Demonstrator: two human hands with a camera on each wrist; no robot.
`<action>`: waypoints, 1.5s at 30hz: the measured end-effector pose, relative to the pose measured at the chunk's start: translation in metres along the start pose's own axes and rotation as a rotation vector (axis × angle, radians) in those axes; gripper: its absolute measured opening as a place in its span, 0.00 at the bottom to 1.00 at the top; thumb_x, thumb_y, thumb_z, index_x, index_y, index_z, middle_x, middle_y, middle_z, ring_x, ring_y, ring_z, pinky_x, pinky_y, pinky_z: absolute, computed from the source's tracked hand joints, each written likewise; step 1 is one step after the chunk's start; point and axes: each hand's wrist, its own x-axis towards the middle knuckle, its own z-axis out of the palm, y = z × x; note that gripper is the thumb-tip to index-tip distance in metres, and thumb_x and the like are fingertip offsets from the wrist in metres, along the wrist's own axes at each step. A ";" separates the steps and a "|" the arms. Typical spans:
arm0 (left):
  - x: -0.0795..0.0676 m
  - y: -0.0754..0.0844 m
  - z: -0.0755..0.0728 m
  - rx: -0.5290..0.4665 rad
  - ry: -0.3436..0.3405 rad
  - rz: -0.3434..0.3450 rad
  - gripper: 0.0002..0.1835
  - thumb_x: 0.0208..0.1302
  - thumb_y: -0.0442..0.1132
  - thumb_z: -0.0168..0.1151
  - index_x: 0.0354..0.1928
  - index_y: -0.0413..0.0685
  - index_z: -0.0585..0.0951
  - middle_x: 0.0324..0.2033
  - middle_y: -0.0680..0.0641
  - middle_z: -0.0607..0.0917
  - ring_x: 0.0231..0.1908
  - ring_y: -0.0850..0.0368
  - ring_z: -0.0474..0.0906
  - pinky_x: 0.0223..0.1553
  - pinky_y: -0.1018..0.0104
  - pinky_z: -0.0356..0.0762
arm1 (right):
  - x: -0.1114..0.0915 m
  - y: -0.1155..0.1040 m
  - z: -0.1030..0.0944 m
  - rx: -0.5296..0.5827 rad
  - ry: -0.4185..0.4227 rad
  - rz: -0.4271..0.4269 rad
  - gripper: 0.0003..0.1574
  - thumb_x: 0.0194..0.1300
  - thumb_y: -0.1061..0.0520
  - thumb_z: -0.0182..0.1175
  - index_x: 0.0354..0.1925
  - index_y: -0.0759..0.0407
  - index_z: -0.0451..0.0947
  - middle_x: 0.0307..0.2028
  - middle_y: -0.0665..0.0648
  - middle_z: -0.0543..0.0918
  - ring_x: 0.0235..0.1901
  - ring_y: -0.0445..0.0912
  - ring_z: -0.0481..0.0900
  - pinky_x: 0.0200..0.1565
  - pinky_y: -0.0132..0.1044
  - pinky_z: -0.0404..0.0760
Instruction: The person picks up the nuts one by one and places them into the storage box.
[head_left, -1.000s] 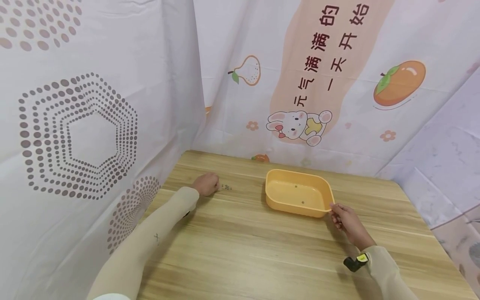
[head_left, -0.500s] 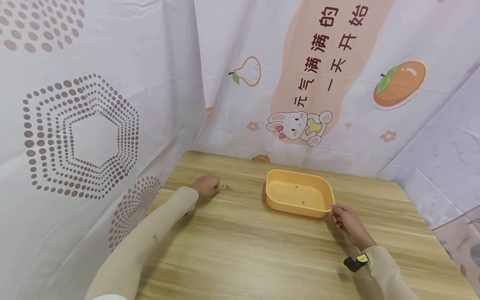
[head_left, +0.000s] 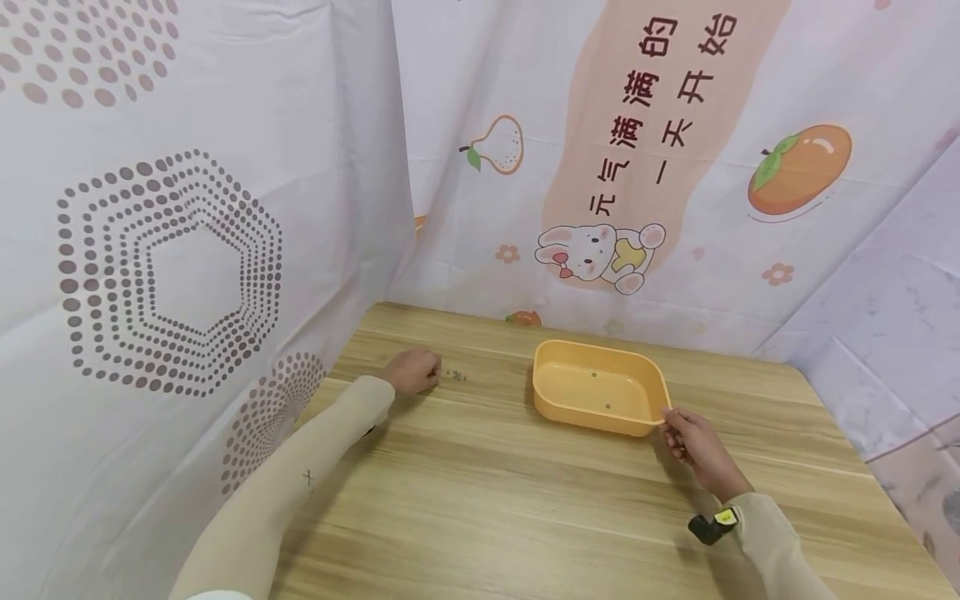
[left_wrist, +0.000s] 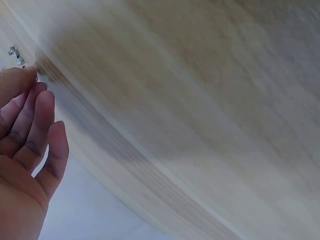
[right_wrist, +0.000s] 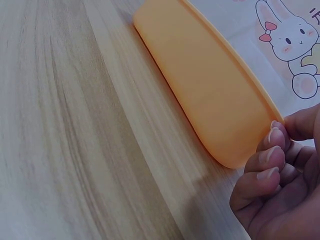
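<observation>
My left hand (head_left: 415, 371) is low over the table's far left, fingers curled and thumb tip close against the index tip. Right at those fingertips lies a small cluster of grey metal pieces (head_left: 457, 376); the left wrist view shows shiny metal pieces (left_wrist: 16, 55) just past the thumb (left_wrist: 17, 82). I cannot tell whether a piece is between the fingertips. My right hand (head_left: 697, 446) pinches the near right corner of a yellow-orange plastic tray (head_left: 592, 417), thumb over the rim and fingers outside. Two small dark pieces, one of them a near piece (head_left: 607, 407), lie apart inside.
The wood-grain table (head_left: 480, 508) reaches back to a printed white curtain (head_left: 465, 250) with fruit and a rabbit. Another white curtain (head_left: 195, 433) with dot patterns hangs along the left side, close to my left arm.
The view shifts very slightly. Both hands, the tray and the metal pieces stay in nearly the same places.
</observation>
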 end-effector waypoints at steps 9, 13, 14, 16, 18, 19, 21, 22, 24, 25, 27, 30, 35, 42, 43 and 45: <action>-0.001 0.000 -0.003 -0.004 0.032 -0.001 0.10 0.69 0.37 0.68 0.28 0.52 0.81 0.25 0.57 0.79 0.27 0.62 0.73 0.32 0.65 0.75 | 0.000 0.000 0.000 -0.004 0.000 -0.005 0.25 0.84 0.45 0.45 0.38 0.64 0.73 0.25 0.49 0.71 0.21 0.40 0.66 0.24 0.32 0.70; -0.001 0.001 -0.004 -0.015 0.032 -0.007 0.09 0.69 0.37 0.68 0.29 0.52 0.81 0.26 0.56 0.79 0.27 0.61 0.73 0.32 0.65 0.75 | 0.000 0.000 0.000 -0.007 0.003 -0.008 0.26 0.83 0.44 0.45 0.38 0.63 0.73 0.25 0.49 0.71 0.22 0.39 0.66 0.24 0.32 0.71; -0.001 0.001 -0.004 -0.015 0.029 -0.012 0.09 0.69 0.38 0.68 0.29 0.52 0.81 0.26 0.56 0.79 0.28 0.61 0.73 0.32 0.65 0.74 | 0.000 0.000 -0.001 -0.009 0.002 -0.006 0.26 0.83 0.43 0.45 0.38 0.63 0.73 0.25 0.49 0.71 0.22 0.39 0.66 0.24 0.31 0.71; 0.000 0.002 -0.004 -0.018 0.027 -0.017 0.09 0.69 0.37 0.68 0.29 0.52 0.81 0.26 0.56 0.79 0.28 0.61 0.73 0.32 0.65 0.74 | 0.001 0.000 -0.001 -0.008 0.006 -0.002 0.26 0.83 0.43 0.46 0.38 0.63 0.73 0.25 0.49 0.71 0.22 0.39 0.67 0.24 0.31 0.71; 0.000 0.001 -0.004 -0.024 0.030 -0.017 0.09 0.69 0.37 0.68 0.28 0.52 0.81 0.25 0.56 0.79 0.27 0.61 0.72 0.31 0.65 0.74 | 0.001 0.000 -0.001 -0.010 0.006 -0.001 0.26 0.83 0.43 0.46 0.38 0.63 0.73 0.25 0.49 0.71 0.22 0.39 0.67 0.24 0.31 0.71; 0.000 0.001 -0.004 -0.026 0.036 -0.016 0.09 0.68 0.36 0.68 0.28 0.52 0.81 0.25 0.56 0.79 0.27 0.61 0.72 0.31 0.65 0.73 | 0.001 0.000 -0.001 -0.010 0.006 -0.001 0.26 0.83 0.43 0.46 0.38 0.63 0.73 0.25 0.49 0.71 0.22 0.39 0.67 0.24 0.31 0.71; 0.001 0.001 -0.004 -0.031 0.049 -0.015 0.09 0.68 0.35 0.68 0.28 0.52 0.82 0.24 0.56 0.79 0.26 0.61 0.72 0.31 0.65 0.74 | 0.001 -0.001 -0.001 -0.012 0.003 -0.004 0.26 0.83 0.43 0.46 0.39 0.63 0.73 0.25 0.49 0.71 0.22 0.39 0.67 0.24 0.31 0.71; 0.002 0.001 -0.004 -0.035 0.055 -0.013 0.09 0.68 0.35 0.68 0.28 0.52 0.82 0.24 0.56 0.79 0.27 0.61 0.72 0.31 0.65 0.74 | 0.000 -0.001 -0.001 -0.011 0.003 -0.004 0.26 0.83 0.43 0.47 0.38 0.63 0.73 0.25 0.49 0.71 0.22 0.39 0.67 0.24 0.31 0.71; 0.002 0.003 -0.004 -0.043 0.060 -0.009 0.08 0.68 0.36 0.69 0.29 0.52 0.83 0.25 0.56 0.80 0.27 0.61 0.73 0.32 0.64 0.75 | 0.000 -0.001 -0.001 -0.001 0.006 0.001 0.25 0.83 0.43 0.47 0.38 0.63 0.73 0.25 0.49 0.71 0.21 0.39 0.67 0.24 0.31 0.71; 0.002 0.004 -0.005 -0.047 0.061 -0.008 0.08 0.68 0.37 0.69 0.30 0.52 0.83 0.26 0.57 0.81 0.28 0.61 0.73 0.33 0.64 0.76 | 0.000 -0.001 -0.001 0.003 0.006 0.003 0.25 0.83 0.43 0.47 0.38 0.62 0.74 0.25 0.48 0.71 0.21 0.39 0.67 0.24 0.31 0.71; 0.003 0.006 -0.005 -0.058 0.065 0.000 0.07 0.68 0.38 0.69 0.31 0.52 0.84 0.27 0.57 0.82 0.29 0.61 0.74 0.34 0.63 0.76 | 0.000 -0.001 -0.002 0.011 0.009 0.009 0.25 0.83 0.43 0.47 0.38 0.62 0.74 0.24 0.48 0.72 0.21 0.39 0.67 0.24 0.31 0.71; 0.004 0.009 -0.005 -0.075 0.070 0.010 0.06 0.69 0.37 0.68 0.32 0.51 0.84 0.29 0.57 0.82 0.30 0.61 0.74 0.35 0.64 0.77 | 0.001 0.000 -0.002 0.018 0.011 0.013 0.25 0.83 0.44 0.47 0.38 0.62 0.74 0.24 0.48 0.72 0.21 0.38 0.67 0.24 0.31 0.71; 0.008 0.014 -0.006 -0.103 0.069 0.018 0.07 0.71 0.35 0.64 0.32 0.50 0.84 0.29 0.56 0.83 0.29 0.61 0.75 0.36 0.64 0.77 | 0.002 0.001 -0.002 0.018 0.011 0.020 0.24 0.83 0.45 0.47 0.38 0.62 0.74 0.24 0.48 0.72 0.21 0.38 0.67 0.24 0.30 0.71; 0.013 0.017 -0.007 -0.104 0.084 0.039 0.08 0.70 0.38 0.66 0.30 0.52 0.83 0.28 0.57 0.83 0.29 0.62 0.75 0.34 0.64 0.77 | 0.002 0.002 -0.001 0.018 0.009 0.016 0.24 0.82 0.44 0.48 0.38 0.62 0.74 0.24 0.48 0.72 0.21 0.38 0.67 0.24 0.30 0.72; 0.014 0.018 -0.007 -0.103 0.087 0.040 0.08 0.70 0.38 0.66 0.30 0.53 0.82 0.28 0.57 0.83 0.29 0.62 0.75 0.34 0.64 0.77 | 0.002 0.002 -0.001 0.018 0.008 0.013 0.24 0.82 0.44 0.48 0.38 0.62 0.74 0.24 0.48 0.72 0.21 0.38 0.67 0.24 0.30 0.72; 0.016 0.019 -0.006 -0.100 0.089 0.041 0.08 0.70 0.39 0.67 0.30 0.53 0.82 0.28 0.58 0.82 0.29 0.63 0.75 0.34 0.65 0.77 | 0.001 0.003 -0.001 0.014 0.008 0.008 0.24 0.83 0.44 0.48 0.38 0.63 0.74 0.24 0.48 0.72 0.21 0.38 0.67 0.23 0.30 0.72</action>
